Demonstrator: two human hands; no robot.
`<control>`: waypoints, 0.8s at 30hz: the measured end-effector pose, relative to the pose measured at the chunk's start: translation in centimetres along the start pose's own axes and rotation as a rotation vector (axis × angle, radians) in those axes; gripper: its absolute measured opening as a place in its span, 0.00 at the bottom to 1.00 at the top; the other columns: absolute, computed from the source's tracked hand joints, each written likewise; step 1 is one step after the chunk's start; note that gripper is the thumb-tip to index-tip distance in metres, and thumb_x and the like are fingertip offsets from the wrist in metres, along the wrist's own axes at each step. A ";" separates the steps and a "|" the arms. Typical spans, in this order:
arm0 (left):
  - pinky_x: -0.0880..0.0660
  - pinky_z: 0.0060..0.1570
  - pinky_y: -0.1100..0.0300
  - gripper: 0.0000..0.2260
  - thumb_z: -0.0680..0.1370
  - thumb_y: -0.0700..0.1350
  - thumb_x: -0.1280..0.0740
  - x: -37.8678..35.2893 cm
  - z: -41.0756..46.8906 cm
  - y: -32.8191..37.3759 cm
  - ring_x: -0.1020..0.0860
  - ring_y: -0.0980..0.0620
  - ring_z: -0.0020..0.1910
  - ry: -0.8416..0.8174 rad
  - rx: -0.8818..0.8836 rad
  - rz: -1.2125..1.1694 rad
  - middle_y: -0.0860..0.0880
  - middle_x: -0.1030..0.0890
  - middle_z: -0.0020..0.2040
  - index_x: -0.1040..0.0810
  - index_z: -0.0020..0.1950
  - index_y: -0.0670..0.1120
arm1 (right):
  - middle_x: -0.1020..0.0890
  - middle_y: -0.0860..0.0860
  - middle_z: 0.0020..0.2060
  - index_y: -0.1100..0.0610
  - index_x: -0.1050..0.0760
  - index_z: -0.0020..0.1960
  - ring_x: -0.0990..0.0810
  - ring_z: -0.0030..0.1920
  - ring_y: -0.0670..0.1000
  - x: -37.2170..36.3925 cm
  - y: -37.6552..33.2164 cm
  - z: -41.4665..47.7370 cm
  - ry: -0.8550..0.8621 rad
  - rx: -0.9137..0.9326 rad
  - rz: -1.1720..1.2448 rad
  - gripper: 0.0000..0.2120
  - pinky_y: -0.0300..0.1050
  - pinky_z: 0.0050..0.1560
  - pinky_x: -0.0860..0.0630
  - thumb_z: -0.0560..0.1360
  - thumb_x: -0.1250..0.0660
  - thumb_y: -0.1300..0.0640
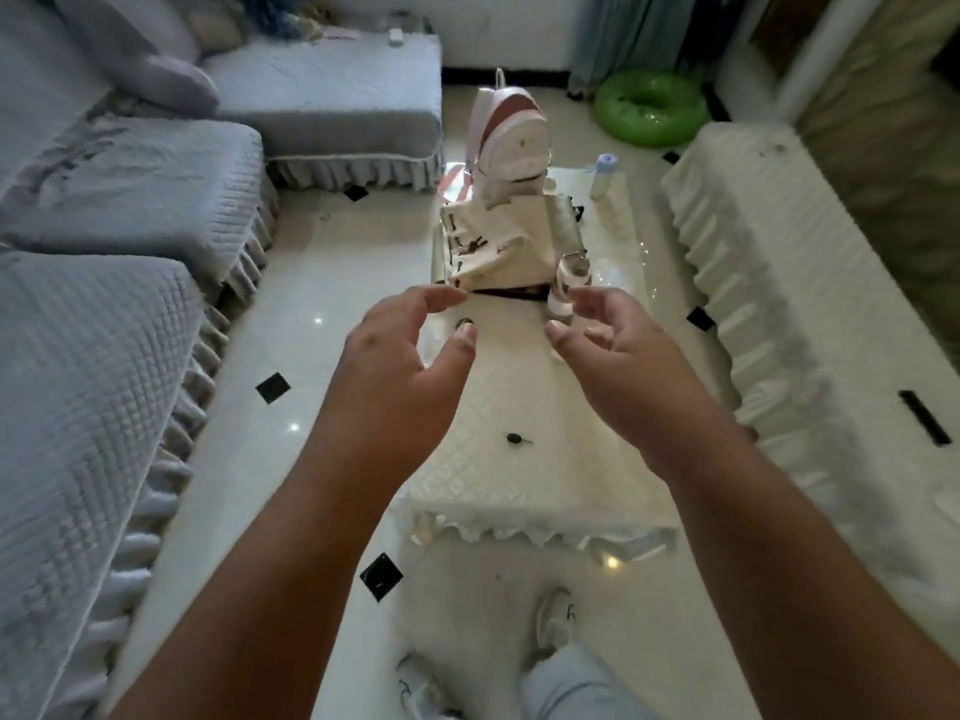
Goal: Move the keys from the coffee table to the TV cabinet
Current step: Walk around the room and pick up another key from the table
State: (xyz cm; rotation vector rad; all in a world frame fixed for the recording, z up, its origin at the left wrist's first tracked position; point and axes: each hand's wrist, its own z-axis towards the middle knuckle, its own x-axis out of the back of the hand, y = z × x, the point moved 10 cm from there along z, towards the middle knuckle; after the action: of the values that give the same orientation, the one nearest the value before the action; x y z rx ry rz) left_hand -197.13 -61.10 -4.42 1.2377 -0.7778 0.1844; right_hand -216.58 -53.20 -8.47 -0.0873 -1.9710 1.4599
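Observation:
A small dark key (517, 439) lies on the white quilted cloth of the coffee table (545, 491), near its front end. Another small dark ring-like object (464, 322) shows just beyond my left thumb; I cannot tell whether it is a key. My left hand (405, 356) and my right hand (618, 345) hover above the table's middle, fingers spread and curled, holding nothing. Both hands are farther along the table than the key. A long cabinet (810, 324) under a white frilled cover runs along the right.
A white bag (506, 241) and a pink-and-white backpack (506, 132) stand on the table's far half, with a bottle (604, 174) beside them. A grey-blue sofa (104, 304) lines the left. A green swim ring (652, 109) lies at the back. My feet are below the table's near edge.

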 end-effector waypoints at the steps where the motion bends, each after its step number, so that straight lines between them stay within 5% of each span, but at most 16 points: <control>1: 0.32 0.56 0.60 0.15 0.79 0.56 0.37 -0.8 0.3 -0.4 0.30 0.62 0.62 -0.023 0.007 -0.006 0.63 0.29 0.58 0.27 0.66 0.60 | 0.25 0.42 0.66 0.45 0.30 0.70 0.25 0.65 0.46 0.4 1.1 0.1 0.015 -0.036 0.002 0.23 0.55 0.65 0.27 0.76 0.33 0.43; 9: 0.37 0.47 0.73 0.13 0.79 0.55 0.37 -7.4 4.1 -4.3 0.29 0.64 0.57 -0.100 0.099 0.037 0.63 0.27 0.57 0.25 0.64 0.59 | 0.24 0.44 0.65 0.45 0.30 0.70 0.24 0.62 0.48 0.8 8.7 3.8 0.019 -0.180 -0.024 0.24 0.56 0.63 0.26 0.75 0.34 0.42; 20: 0.38 0.49 0.74 0.14 0.79 0.53 0.37 -19.2 8.6 -12.3 0.29 0.64 0.58 -0.198 0.225 0.054 0.60 0.24 0.61 0.25 0.65 0.57 | 0.27 0.45 0.68 0.47 0.32 0.72 0.26 0.62 0.47 -4.3 20.9 10.2 -0.132 -0.307 -0.114 0.24 0.55 0.64 0.27 0.78 0.35 0.44; 24: 0.31 0.54 0.64 0.14 0.78 0.54 0.37 -23.8 10.6 -16.5 0.27 0.63 0.60 -0.277 0.296 0.007 0.61 0.23 0.60 0.25 0.64 0.58 | 0.26 0.45 0.67 0.48 0.32 0.72 0.26 0.62 0.47 -6.7 25.9 12.1 -0.143 -0.367 -0.138 0.23 0.55 0.64 0.27 0.78 0.37 0.44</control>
State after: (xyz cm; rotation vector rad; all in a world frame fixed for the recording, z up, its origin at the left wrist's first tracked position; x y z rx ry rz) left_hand -210.52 -69.74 -30.85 1.5619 -1.0205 0.1377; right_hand -226.50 -56.41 -35.85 -0.0066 -2.2948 1.0298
